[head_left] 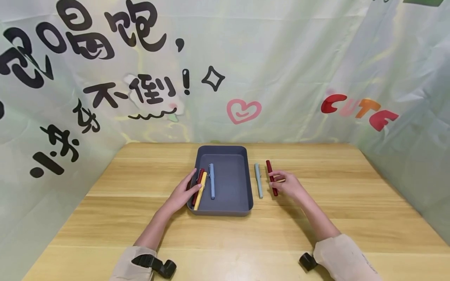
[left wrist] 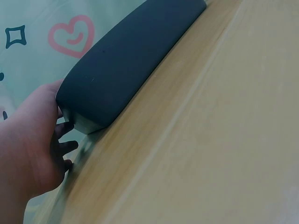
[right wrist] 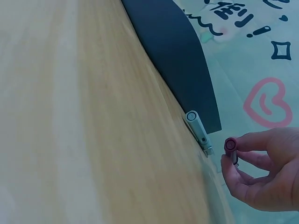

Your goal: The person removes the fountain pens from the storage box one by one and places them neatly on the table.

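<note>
A dark grey-blue tray point(head_left: 221, 213) stands on the table with my left hand point(head_left: 183, 192) at its left side. The left thumb reaches over the rim while the other fingers lie along the outer wall point(left wrist: 126, 56). Inside, near that thumb, a dark red pen point(head_left: 194, 198) and a yellow pen point(head_left: 198, 199) lie side by side. A blue pen point(head_left: 212, 183) lies just right of them in the tray. My right hand point(head_left: 289, 184) pinches another dark red pen point(right wrist: 230, 145) between thumb and fingers, right of the tray. Between tray and hand lies a pale blue-green pen point(head_left: 258, 180).
The wooden table point(head_left: 225, 246) runs back to a printed cloth backdrop point(head_left: 281, 78) with lettering and a pink heart point(head_left: 244, 111). Cloth also flanks the table on both sides. Black wrist mounts point(head_left: 308, 261) sit at both beige sleeves point(head_left: 342, 257).
</note>
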The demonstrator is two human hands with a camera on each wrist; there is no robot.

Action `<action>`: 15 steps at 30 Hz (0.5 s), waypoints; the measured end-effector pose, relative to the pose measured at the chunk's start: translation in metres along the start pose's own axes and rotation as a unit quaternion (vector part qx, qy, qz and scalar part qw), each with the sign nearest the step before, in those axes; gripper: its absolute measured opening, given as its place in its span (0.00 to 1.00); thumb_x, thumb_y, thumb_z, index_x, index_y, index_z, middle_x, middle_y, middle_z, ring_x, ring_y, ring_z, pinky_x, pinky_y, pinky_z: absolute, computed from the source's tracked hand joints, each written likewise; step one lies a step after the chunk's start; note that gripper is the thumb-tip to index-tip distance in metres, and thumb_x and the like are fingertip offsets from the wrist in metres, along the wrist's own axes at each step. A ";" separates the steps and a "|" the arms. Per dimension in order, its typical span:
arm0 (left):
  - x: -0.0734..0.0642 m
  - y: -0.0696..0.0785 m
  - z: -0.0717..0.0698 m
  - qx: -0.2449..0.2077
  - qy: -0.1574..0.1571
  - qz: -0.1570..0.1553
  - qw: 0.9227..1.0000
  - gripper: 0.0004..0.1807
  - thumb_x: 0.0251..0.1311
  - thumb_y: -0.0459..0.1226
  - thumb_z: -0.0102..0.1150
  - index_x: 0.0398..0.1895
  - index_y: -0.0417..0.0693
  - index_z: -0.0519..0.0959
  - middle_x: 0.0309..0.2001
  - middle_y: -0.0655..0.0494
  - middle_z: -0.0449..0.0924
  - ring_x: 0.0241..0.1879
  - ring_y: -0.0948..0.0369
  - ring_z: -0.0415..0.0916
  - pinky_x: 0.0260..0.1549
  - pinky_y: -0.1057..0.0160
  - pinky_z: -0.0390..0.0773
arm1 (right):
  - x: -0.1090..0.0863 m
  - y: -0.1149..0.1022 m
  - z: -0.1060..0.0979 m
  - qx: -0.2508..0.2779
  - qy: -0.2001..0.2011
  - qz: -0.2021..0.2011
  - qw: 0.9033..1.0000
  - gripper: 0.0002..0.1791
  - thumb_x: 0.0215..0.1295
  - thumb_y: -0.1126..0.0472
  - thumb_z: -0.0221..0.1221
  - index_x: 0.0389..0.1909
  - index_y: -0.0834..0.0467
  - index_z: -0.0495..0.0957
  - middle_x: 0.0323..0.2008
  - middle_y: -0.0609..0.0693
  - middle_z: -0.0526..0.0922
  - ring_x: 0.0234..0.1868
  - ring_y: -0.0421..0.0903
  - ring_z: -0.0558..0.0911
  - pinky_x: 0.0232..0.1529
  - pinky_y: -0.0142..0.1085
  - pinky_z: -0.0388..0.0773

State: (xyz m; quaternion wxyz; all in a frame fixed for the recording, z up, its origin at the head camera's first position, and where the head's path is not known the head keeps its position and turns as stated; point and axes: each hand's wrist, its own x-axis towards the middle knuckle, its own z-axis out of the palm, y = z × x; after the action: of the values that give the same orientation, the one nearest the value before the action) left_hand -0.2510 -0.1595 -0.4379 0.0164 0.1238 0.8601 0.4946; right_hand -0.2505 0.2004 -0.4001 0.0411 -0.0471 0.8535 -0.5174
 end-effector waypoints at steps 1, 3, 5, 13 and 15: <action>0.000 0.000 0.000 0.001 0.000 0.000 1.000 0.37 0.63 0.49 0.52 0.72 0.54 0.50 0.70 0.45 0.47 0.67 0.47 0.44 0.61 0.43 0.48 | 0.001 0.001 0.000 0.001 0.001 0.001 1.000 0.19 0.60 0.71 0.57 0.53 0.70 0.71 0.44 0.67 0.73 0.42 0.56 0.76 0.33 0.37 0.77; 0.000 0.000 -0.001 -0.001 0.001 -0.001 1.000 0.37 0.63 0.49 0.52 0.72 0.54 0.50 0.70 0.45 0.47 0.67 0.47 0.44 0.61 0.44 0.48 | 0.003 0.004 0.001 0.002 0.001 0.002 1.000 0.19 0.59 0.71 0.57 0.52 0.70 0.71 0.43 0.66 0.73 0.40 0.55 0.77 0.32 0.36 0.78; -0.001 0.000 -0.002 -0.001 0.003 -0.001 1.000 0.37 0.63 0.48 0.53 0.72 0.53 0.50 0.69 0.45 0.48 0.67 0.47 0.44 0.61 0.44 0.48 | 0.004 0.007 0.002 0.002 0.000 0.002 1.000 0.18 0.59 0.72 0.57 0.52 0.70 0.71 0.42 0.66 0.73 0.37 0.54 0.78 0.32 0.36 0.78; -0.001 0.002 -0.001 0.003 0.002 -0.003 1.000 0.38 0.62 0.49 0.53 0.72 0.54 0.50 0.69 0.45 0.47 0.67 0.46 0.45 0.61 0.43 0.48 | 0.004 0.012 0.004 -0.009 0.008 0.011 1.000 0.18 0.59 0.71 0.58 0.51 0.69 0.72 0.40 0.64 0.74 0.37 0.52 0.77 0.32 0.37 0.78; 0.000 0.002 0.000 0.003 0.002 -0.003 1.000 0.38 0.62 0.49 0.53 0.72 0.54 0.50 0.69 0.44 0.47 0.67 0.46 0.45 0.61 0.43 0.48 | 0.004 0.012 0.004 -0.009 0.007 0.009 1.000 0.18 0.59 0.71 0.58 0.51 0.70 0.72 0.40 0.64 0.74 0.36 0.52 0.77 0.32 0.37 0.78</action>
State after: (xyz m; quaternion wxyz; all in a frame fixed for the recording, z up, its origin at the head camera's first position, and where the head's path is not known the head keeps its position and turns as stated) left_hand -0.2505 -0.1588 -0.4363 0.0156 0.1199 0.8621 0.4921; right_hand -0.2549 0.2023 -0.4128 0.0400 -0.0360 0.8590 -0.5091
